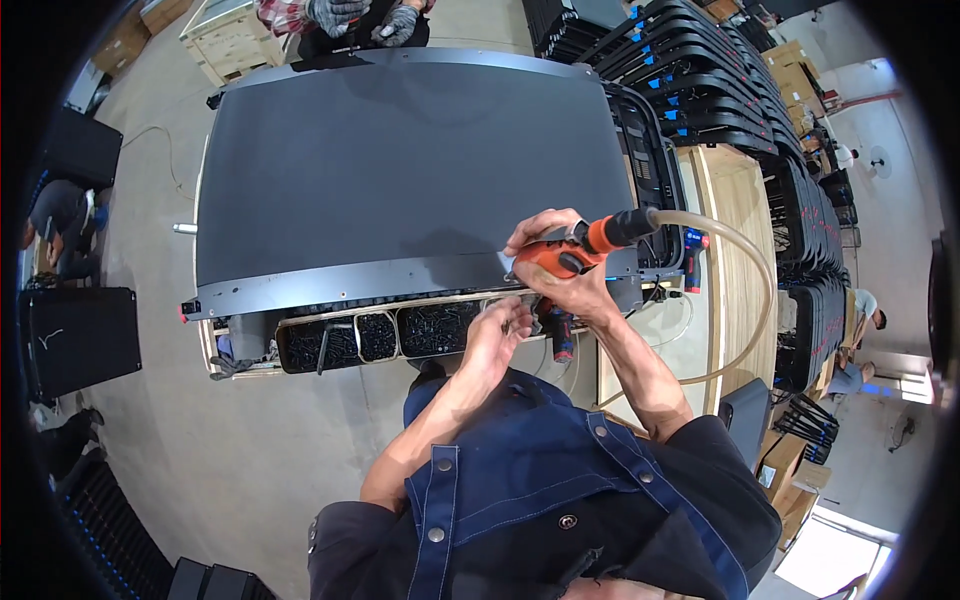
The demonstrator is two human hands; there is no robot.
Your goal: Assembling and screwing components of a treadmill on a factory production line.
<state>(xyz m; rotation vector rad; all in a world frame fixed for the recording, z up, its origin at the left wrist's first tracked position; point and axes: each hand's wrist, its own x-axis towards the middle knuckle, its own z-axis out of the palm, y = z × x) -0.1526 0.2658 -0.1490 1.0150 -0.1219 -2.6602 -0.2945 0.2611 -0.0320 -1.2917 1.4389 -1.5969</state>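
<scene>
My right hand [568,285] is wrapped round an orange and black power screwdriver [600,236] with a hose at its back end. The tool is tilted, its front end at the silver near rail [400,275] of what looks like a treadmill deck [420,165], wide and dark grey. Below that rail, my left hand [497,338] is beside the parts bins, fingers loosely curled and apart, with nothing visible in them. Black screws [435,328] fill the bins [362,357] along the near edge. A blue and red power driver [562,340] hangs between my hands.
A pale hose [765,290] loops right past a wooden crate [745,205]. A second driver [692,255] is near the deck's right end. Across the deck, another person's gloved hands [395,25] show. Black frames [700,75] are stacked at the back right.
</scene>
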